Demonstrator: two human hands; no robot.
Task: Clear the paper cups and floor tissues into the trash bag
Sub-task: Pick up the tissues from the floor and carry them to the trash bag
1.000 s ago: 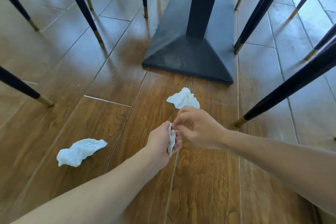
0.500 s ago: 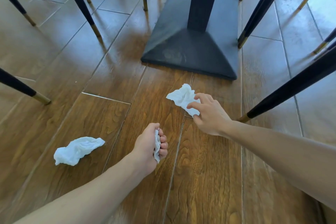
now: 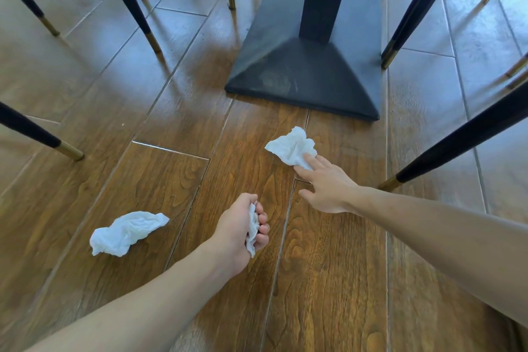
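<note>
Tissue [image 3: 127, 233] lies long axis left-right; right hand [image 3: 325, 186] touches another tissue [image 3: 291, 146].

Both bare forearms reach forward and down from the lower corners. The left hand [image 3: 238, 230] is curled into a loose fist, thumb uppermost, fingers wrapped around a wad of crumpled white tissue [image 3: 252, 227] that shows between the fingertips and palm. The right hand [image 3: 328, 186] lies flat and spread, palm down, fingers extended forward, index fingertip touching a second crumpled white tissue [image 3: 291, 147].
</note>
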